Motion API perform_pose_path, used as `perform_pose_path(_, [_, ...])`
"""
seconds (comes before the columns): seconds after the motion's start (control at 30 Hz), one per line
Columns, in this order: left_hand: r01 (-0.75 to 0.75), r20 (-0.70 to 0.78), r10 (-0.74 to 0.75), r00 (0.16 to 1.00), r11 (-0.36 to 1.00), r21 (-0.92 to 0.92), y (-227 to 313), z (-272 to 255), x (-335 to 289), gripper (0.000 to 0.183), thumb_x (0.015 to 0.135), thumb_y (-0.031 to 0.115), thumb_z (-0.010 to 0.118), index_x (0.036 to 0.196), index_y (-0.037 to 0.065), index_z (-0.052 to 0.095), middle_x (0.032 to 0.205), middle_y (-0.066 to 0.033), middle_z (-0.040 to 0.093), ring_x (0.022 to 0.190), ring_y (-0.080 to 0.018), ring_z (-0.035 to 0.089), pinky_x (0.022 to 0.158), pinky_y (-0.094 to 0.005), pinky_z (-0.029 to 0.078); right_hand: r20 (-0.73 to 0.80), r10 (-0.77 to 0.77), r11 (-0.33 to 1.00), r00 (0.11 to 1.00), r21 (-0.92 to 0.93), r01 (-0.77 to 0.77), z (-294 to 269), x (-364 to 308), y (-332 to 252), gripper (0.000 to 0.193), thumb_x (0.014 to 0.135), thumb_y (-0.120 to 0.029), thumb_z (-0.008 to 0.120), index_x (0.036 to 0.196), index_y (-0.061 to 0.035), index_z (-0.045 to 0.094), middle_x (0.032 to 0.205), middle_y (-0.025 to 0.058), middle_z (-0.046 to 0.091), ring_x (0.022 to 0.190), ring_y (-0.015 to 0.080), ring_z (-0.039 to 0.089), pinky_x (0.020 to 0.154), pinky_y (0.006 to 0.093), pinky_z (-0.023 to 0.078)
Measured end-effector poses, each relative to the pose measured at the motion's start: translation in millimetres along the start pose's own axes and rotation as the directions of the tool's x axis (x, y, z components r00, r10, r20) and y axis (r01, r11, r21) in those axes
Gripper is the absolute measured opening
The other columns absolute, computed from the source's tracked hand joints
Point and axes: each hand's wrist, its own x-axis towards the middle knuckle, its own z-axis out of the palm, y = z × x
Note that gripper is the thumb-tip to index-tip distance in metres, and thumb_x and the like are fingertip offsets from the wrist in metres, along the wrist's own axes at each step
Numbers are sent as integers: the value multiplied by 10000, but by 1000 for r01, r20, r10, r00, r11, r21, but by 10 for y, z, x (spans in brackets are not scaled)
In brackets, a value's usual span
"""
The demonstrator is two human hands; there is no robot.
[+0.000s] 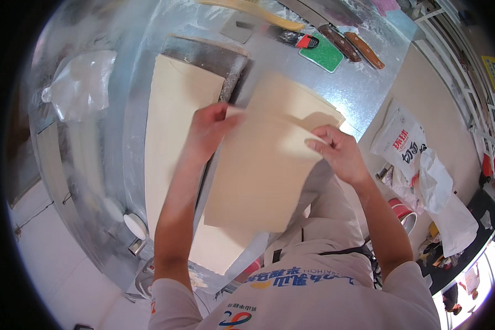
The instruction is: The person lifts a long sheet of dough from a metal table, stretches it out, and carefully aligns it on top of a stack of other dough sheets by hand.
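A pale, smooth sheet of rolled dough (pixel 264 176) hangs between my hands, tilted over the table's near edge. My left hand (pixel 212 131) is closed on its upper left edge. At the upper right corner, my right hand (pixel 338 151) pinches it between thumb and fingers. Behind the held sheet lies more dough (pixel 286 96), blurred and partly covered. A long strip of dough (pixel 173 126) stretches along the table under my left forearm. Below the held sheet, another piece of dough (pixel 223 247) shows its lower end.
On the floury metal table (pixel 280 58) lie a dark flat slab (pixel 203 55), a metal scraper (pixel 237 28), a green rectangular piece (pixel 325 54) and wooden-handled knives (pixel 341 43). Clear plastic (pixel 85 88) sits at left. White bags (pixel 401 135) stand at right.
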Motion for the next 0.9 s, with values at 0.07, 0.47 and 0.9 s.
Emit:
perform_pose_path(0.07, [23,-6,-24,1000,986,-166,-106,252,337,181,1005,160,783,1080,-2,754,905,13,739,807,-66,655,718,-248,523,-60,58,997,997,52,-54,-21,184,222,280,1016,-263,808,1183,-43,763,844,-9,684,757,73,556,705,283,489])
perform_pose_path(0.47, [3,-147,6,989,998,62,108,724,764,270,1005,239,796,1131,3,756,910,11,738,807,-64,641,720,-253,516,-379,60,997,923,73,-35,-89,413,279,202,1030,-228,791,1093,-48,726,833,17,704,720,81,578,699,281,509])
perform_pose_path(0.9, [-117,-408,143,902,989,89,4,936,860,178,974,155,844,1071,24,773,850,42,706,753,-36,586,688,-225,483,-456,63,996,888,87,-26,-104,425,306,178,1001,-106,801,987,-16,648,787,26,681,658,54,546,594,262,477])
